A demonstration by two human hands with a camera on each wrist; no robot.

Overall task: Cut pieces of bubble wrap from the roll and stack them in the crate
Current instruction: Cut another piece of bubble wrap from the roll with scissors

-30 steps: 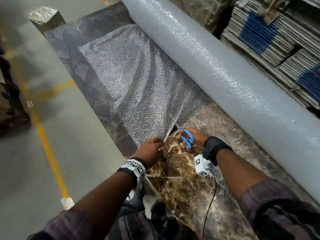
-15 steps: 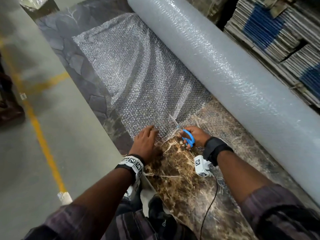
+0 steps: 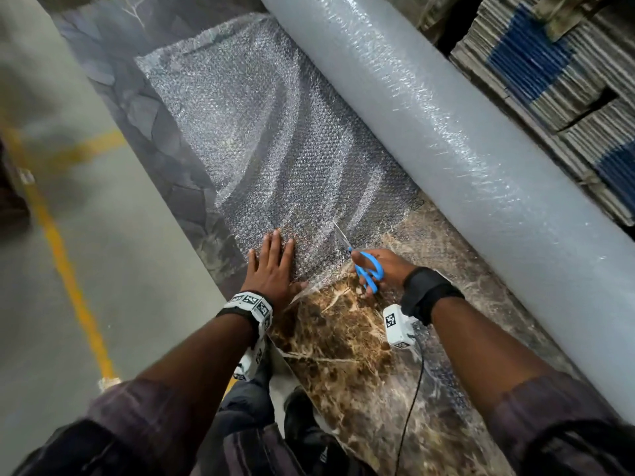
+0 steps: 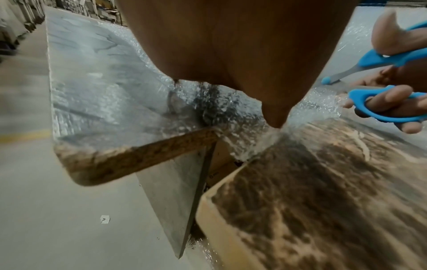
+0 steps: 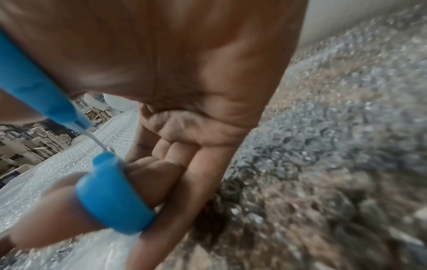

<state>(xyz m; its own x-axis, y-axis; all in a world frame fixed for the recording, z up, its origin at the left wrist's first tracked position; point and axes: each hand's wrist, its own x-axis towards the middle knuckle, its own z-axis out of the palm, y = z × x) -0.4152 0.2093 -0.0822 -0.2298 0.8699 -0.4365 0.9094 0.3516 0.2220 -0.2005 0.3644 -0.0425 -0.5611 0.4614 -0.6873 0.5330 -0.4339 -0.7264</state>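
**Sheet pinned flat, scissors held in the cut**

A large roll [image 3: 464, 159] of bubble wrap is laid along the far side of the worktop [image 3: 347, 341], which is faced in brown marble pattern near the person and grey stone pattern further left. From the roll a sheet [image 3: 275, 139] is drawn out flat across the worktop toward its front edge, with some ripples left in it.

The left hand [image 3: 271, 269] is pressed palm-down on the sheet near the front edge, its fingers straight and slightly spread; nothing is gripped by it. In the left wrist view the thumb tip is seen touching the sheet's near corner where it hangs over the edge.

Blue-handled scissors [image 3: 364, 266] are held in the right hand [image 3: 388, 269], just right of the left hand. The thumb is passed through one loop and curled fingers through the other, clamped on the handles. The blades are pointed away from the person, into the sheet, and stand slightly apart. A cut edge of the sheet is seen running from the blades back toward the front edge.

Stacks of flattened cardboard [image 3: 563, 73] are stored beyond the roll. A yellow line [image 3: 65, 269] is painted on the grey floor to the left. No crate is seen in any view.
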